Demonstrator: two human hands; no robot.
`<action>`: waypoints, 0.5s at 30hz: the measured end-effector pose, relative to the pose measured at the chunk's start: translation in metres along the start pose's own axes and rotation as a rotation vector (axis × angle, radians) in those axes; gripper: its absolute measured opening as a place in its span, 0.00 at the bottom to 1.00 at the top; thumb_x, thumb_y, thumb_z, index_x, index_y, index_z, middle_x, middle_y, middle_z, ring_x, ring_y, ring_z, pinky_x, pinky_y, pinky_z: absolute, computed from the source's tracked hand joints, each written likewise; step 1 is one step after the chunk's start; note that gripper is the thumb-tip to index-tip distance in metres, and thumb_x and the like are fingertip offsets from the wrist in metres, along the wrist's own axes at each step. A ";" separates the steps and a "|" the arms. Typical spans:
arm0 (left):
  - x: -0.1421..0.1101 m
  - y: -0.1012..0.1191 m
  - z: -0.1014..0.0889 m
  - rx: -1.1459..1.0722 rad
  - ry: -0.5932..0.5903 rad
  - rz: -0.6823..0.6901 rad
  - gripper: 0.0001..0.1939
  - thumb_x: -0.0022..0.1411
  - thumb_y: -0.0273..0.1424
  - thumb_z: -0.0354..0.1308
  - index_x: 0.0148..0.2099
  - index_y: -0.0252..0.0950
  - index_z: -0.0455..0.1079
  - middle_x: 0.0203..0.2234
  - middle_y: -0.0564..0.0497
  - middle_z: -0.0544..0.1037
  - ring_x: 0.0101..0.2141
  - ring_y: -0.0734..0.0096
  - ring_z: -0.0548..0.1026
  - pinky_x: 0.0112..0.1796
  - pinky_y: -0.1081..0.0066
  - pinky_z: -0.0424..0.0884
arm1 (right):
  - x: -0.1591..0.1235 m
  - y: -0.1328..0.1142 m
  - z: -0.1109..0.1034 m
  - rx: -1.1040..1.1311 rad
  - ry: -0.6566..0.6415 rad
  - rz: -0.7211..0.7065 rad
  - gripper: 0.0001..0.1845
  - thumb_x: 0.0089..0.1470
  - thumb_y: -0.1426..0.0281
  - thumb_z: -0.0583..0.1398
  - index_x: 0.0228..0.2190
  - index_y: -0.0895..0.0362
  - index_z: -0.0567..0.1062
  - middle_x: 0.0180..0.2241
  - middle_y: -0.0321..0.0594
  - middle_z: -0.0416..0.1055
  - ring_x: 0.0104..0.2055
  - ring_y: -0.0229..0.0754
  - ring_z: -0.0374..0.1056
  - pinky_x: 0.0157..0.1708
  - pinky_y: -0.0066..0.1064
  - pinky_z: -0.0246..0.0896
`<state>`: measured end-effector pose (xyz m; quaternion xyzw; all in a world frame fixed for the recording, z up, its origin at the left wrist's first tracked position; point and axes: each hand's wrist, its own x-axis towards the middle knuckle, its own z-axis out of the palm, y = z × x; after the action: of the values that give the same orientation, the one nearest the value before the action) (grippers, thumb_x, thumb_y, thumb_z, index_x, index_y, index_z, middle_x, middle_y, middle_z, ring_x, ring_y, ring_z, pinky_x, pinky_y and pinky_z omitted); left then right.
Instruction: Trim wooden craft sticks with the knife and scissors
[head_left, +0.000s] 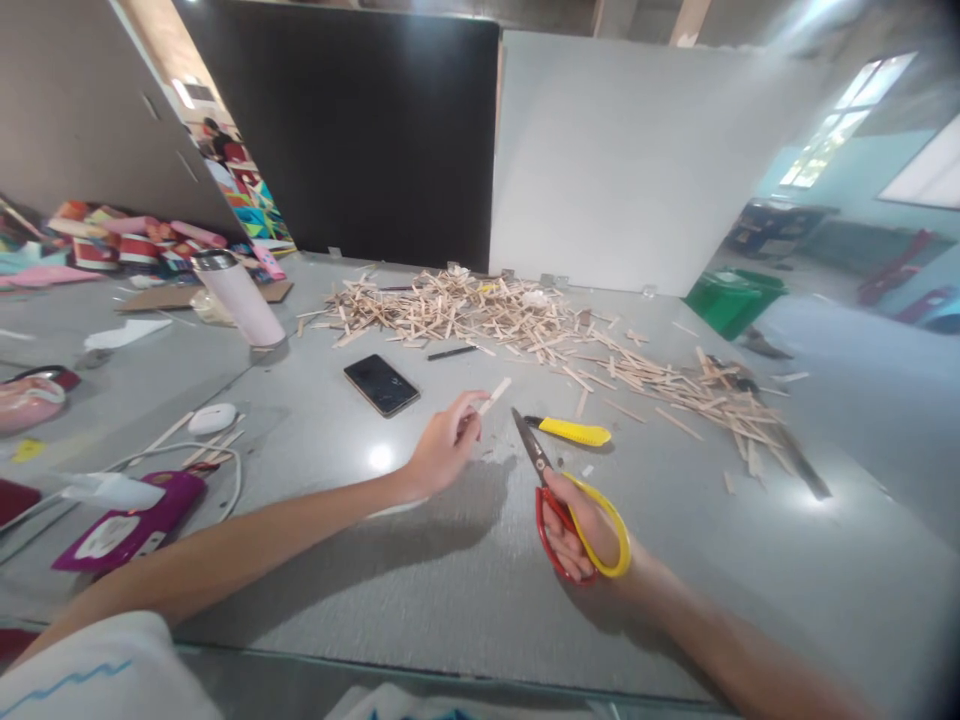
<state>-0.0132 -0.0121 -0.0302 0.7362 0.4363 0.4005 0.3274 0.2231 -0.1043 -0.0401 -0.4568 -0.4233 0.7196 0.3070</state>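
Between the fingertips of my left hand [448,440] is a small flat wooden stick [495,394], its free end pointing up and to the right. My right hand [574,525] grips a pair of scissors [534,445] by the red and yellow handles. The scissor blades look closed and point up toward the left, apart from the stick. Just beyond them lies a yellow utility knife [574,431] on the grey table. A large heap of wooden sticks [450,310] spreads along the back, with more sticks [675,385] trailing to the right.
A phone [382,384] and a black pen [452,352] lie beyond my left hand. To the left stand a pink bottle [241,300], a white earbud case [212,419] and a purple power strip [142,520] with cables. Upright black [360,140] and white panels [600,160] border the table's back.
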 end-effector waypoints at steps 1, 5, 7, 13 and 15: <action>0.006 0.004 -0.008 0.035 -0.007 0.003 0.18 0.72 0.29 0.53 0.61 0.37 0.72 0.26 0.56 0.77 0.26 0.69 0.72 0.33 0.70 0.66 | 0.000 -0.003 0.001 0.019 0.021 -0.018 0.39 0.60 0.30 0.58 0.17 0.50 0.65 0.07 0.27 0.52 0.08 0.33 0.48 0.09 0.25 0.53; 0.033 0.031 -0.041 0.137 0.000 0.034 0.17 0.70 0.25 0.54 0.57 0.35 0.75 0.25 0.55 0.78 0.24 0.72 0.71 0.32 0.71 0.66 | -0.002 -0.010 0.000 0.039 0.090 -0.092 0.40 0.60 0.31 0.58 0.16 0.50 0.64 0.07 0.27 0.52 0.08 0.32 0.49 0.10 0.25 0.56; 0.046 0.049 -0.054 0.159 0.016 0.050 0.17 0.72 0.25 0.53 0.58 0.34 0.75 0.27 0.54 0.79 0.23 0.73 0.70 0.30 0.72 0.66 | -0.001 -0.008 -0.002 0.014 0.124 -0.115 0.41 0.59 0.29 0.58 0.15 0.50 0.63 0.07 0.28 0.52 0.07 0.33 0.50 0.10 0.25 0.55; 0.077 0.091 -0.068 0.025 0.126 0.068 0.10 0.75 0.21 0.49 0.52 0.33 0.69 0.30 0.52 0.80 0.20 0.79 0.71 0.24 0.75 0.66 | 0.006 0.008 -0.007 -0.052 0.170 -0.170 0.40 0.64 0.32 0.56 0.16 0.50 0.65 0.06 0.31 0.55 0.08 0.35 0.52 0.10 0.27 0.53; 0.081 0.095 -0.068 -0.069 0.127 0.049 0.09 0.74 0.19 0.48 0.48 0.36 0.65 0.28 0.54 0.79 0.18 0.80 0.71 0.22 0.76 0.65 | 0.006 0.011 -0.008 -0.061 0.209 -0.173 0.39 0.65 0.34 0.56 0.17 0.50 0.65 0.07 0.30 0.56 0.08 0.35 0.53 0.11 0.27 0.53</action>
<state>-0.0123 0.0315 0.1043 0.7083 0.4239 0.4691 0.3141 0.2274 -0.1018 -0.0536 -0.5004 -0.4485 0.6258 0.3961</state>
